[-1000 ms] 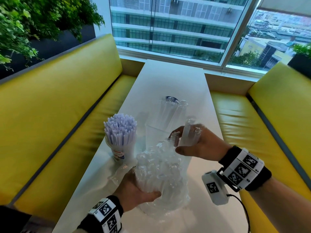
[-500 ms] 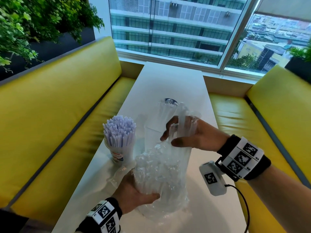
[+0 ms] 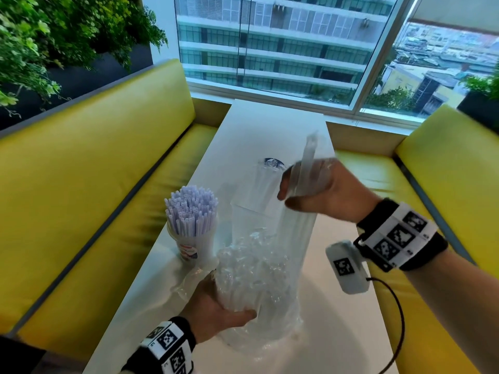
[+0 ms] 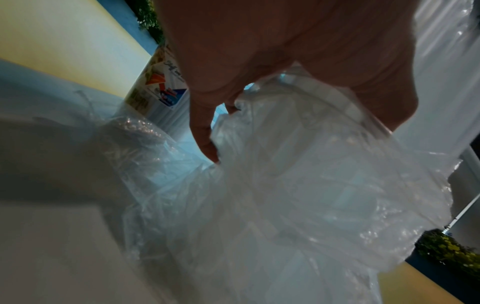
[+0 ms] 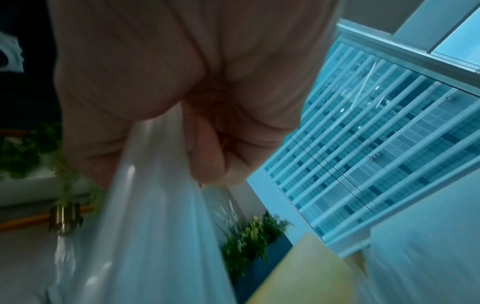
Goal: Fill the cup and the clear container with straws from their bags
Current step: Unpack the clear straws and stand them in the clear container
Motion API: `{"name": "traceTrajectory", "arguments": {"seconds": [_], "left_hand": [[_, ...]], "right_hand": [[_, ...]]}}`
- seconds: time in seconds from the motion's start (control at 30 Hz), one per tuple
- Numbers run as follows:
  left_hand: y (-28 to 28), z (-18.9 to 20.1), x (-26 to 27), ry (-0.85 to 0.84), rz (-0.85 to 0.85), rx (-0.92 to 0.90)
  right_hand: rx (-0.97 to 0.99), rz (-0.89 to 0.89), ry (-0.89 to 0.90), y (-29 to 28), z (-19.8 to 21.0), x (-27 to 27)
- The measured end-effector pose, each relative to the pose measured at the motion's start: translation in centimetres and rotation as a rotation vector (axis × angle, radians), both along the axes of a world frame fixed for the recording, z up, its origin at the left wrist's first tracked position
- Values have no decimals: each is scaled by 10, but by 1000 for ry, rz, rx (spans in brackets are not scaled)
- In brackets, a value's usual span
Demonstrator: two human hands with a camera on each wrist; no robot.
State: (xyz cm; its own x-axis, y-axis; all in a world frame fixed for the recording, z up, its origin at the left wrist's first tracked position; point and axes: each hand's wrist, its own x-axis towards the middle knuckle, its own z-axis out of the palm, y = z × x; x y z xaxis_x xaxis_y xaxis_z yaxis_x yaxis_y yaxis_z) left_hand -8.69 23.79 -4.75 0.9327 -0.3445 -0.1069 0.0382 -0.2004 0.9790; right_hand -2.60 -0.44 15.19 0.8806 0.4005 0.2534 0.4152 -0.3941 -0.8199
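With our left hand gripping the bag, our right hand has lifted its pinched clear straws higher, beside the clear container, ready to load.

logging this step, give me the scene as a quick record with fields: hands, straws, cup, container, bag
left hand: grips the bag low down
right hand: grips a bunch of clear straws, partly drawn out of the bag
bag: crumpled clear plastic, standing on the table
cup: packed with upright white straws, left of the bag
container: clear, behind the bag; contents hard to tell
setting: yellow benches either side, window beyond
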Motion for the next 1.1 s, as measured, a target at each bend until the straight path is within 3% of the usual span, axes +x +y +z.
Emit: {"name": "traceTrajectory", "arguments": {"seconds": [0.27, 0.43, 0.6, 0.87, 0.93, 1.0, 1.1], "left_hand": [[0, -2, 1, -6, -3, 10], [0, -7, 3, -15, -25, 25], [-2, -11, 5, 12, -25, 10], [-5, -14, 7, -23, -51, 42], [-3, -16, 7, -20, -45, 40], [-2, -16, 7, -18, -30, 40], [-2, -13, 6, -26, -20, 25]], "right_hand": [[148, -147, -193, -27, 107, 45], [194, -222, -226, -31, 129, 80], [198, -260, -119, -20, 91, 116], [66, -333, 197, -9, -31, 144], [-116, -411, 143, -14, -50, 147], [-174, -469, 69, -17, -51, 144], [-314, -347, -51, -14, -49, 134]]}}
